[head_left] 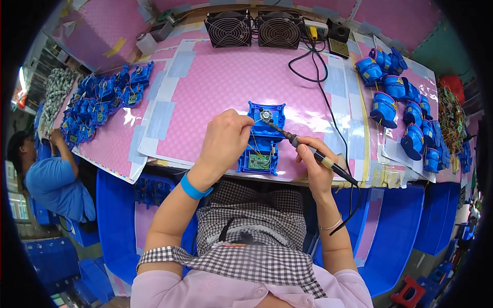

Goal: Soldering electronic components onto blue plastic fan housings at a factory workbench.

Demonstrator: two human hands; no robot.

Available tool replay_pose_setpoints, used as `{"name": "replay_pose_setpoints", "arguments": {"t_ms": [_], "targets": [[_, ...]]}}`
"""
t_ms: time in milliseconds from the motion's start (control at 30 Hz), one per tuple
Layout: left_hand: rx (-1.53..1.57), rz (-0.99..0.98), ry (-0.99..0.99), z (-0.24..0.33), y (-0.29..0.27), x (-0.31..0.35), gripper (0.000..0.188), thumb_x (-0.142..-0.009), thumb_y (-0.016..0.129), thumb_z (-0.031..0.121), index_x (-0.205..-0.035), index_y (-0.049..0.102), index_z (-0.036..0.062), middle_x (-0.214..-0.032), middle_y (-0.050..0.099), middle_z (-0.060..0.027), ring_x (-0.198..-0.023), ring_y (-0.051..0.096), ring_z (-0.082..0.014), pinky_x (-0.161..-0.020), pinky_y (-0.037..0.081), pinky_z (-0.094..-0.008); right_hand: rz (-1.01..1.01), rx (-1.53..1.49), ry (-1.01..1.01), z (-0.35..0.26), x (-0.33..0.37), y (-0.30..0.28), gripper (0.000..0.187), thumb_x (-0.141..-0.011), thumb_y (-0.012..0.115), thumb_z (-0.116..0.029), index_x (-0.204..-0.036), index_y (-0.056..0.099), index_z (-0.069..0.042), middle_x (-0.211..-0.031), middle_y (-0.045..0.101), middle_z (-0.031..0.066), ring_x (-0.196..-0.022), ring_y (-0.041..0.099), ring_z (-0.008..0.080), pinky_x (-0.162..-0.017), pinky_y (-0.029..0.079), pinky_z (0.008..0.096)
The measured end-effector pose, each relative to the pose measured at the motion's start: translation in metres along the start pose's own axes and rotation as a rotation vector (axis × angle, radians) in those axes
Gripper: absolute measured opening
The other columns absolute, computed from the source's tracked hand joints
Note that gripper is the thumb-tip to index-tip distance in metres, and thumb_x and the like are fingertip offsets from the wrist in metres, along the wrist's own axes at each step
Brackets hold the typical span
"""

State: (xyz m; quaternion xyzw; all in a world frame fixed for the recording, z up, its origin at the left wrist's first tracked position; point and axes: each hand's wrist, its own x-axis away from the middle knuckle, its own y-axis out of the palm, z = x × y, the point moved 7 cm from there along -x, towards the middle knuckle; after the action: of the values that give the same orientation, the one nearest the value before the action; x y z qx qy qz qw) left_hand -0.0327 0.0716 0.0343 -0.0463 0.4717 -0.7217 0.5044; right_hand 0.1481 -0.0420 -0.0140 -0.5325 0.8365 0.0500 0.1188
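In front of me lies an opened blue plastic housing in two halves. Its far half [280,114] holds a small round speaker [266,115], and its near half [241,165] holds a green circuit board [258,161]. Thin coloured wires run between the halves. My right hand [319,163] is closed round a soldering iron [323,160], its tip at the speaker's edge. At the left of the speaker, my left hand [224,139] is closed in a pinch on a thin wire; whether it is solder or a lead I cannot tell.
Several blue housings with boards [102,102] are heaped at the left, and several rounded blue parts [394,86] at the right. Two black fans [229,30] stand at the back beside a soldering-iron stand [338,38]. Blue bins [393,241] sit below the table edge. A co-worker [56,179] works at far left.
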Motion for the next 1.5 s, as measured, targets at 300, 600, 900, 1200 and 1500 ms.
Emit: {"name": "replay_pose_setpoints", "arguments": {"t_ms": [300,600,900,1200,1500], "targets": [[-0.057,-0.061,0.028,0.003,0.007,-0.003,0.012,-0.074,0.063,0.003,-0.081,0.072,0.0018,-0.070,0.061,-0.0131,-0.064,0.061,-0.0258,-0.060,0.048,-0.0372,0.021,0.040,0.016,-0.005,0.002,0.001,0.022,-0.084,0.066,-0.003,-0.105,0.065,0.004,-0.088,0.066,0.0079,-0.068,0.061,0.0101,-0.061,0.048,0.0208],[-0.017,-0.109,-0.034,0.007,0.008,-0.002,0.013,-0.075,0.058,0.004,-0.081,0.069,-0.0007,-0.076,0.059,-0.0164,-0.075,0.061,-0.0324,-0.067,0.049,-0.0433,0.091,-0.088,0.093,-0.006,0.005,-0.010,0.021,-0.083,0.065,-0.002,-0.103,0.064,0.007,-0.083,0.065,0.0105,-0.066,0.061,0.0127,-0.062,0.049,0.0238],[0.013,-0.075,0.070,0.019,0.019,-0.011,0.013,-0.073,0.060,-0.001,-0.085,0.063,-0.0006,-0.074,0.061,-0.0143,-0.067,0.062,-0.0290,-0.061,0.048,-0.0389,0.092,-0.024,0.063,-0.014,-0.018,-0.024,0.015,-0.083,0.068,-0.005,-0.097,0.070,0.001,-0.074,0.066,0.0045,-0.057,0.056,0.0070,-0.051,0.043,0.0180],[0.013,-0.158,0.041,0.023,0.032,-0.018,0.012,-0.073,0.056,-0.002,-0.085,0.058,-0.0016,-0.077,0.061,-0.0191,-0.073,0.061,-0.0360,-0.066,0.047,-0.0454,0.035,0.018,0.069,-0.013,-0.021,-0.019,0.015,-0.084,0.065,-0.003,-0.097,0.068,0.004,-0.073,0.064,0.0081,-0.059,0.056,0.0103,-0.054,0.043,0.0205],[0.061,-0.196,-0.006,0.024,0.036,-0.021,0.010,-0.074,0.053,-0.002,-0.084,0.056,-0.0016,-0.080,0.062,-0.0212,-0.078,0.060,-0.0398,-0.070,0.047,-0.0498,0.017,0.002,0.061,-0.012,-0.022,-0.019,0.015,-0.084,0.067,-0.004,-0.097,0.069,0.002,-0.076,0.066,0.0037,-0.059,0.054,0.0055,-0.052,0.041,0.0178]]}}
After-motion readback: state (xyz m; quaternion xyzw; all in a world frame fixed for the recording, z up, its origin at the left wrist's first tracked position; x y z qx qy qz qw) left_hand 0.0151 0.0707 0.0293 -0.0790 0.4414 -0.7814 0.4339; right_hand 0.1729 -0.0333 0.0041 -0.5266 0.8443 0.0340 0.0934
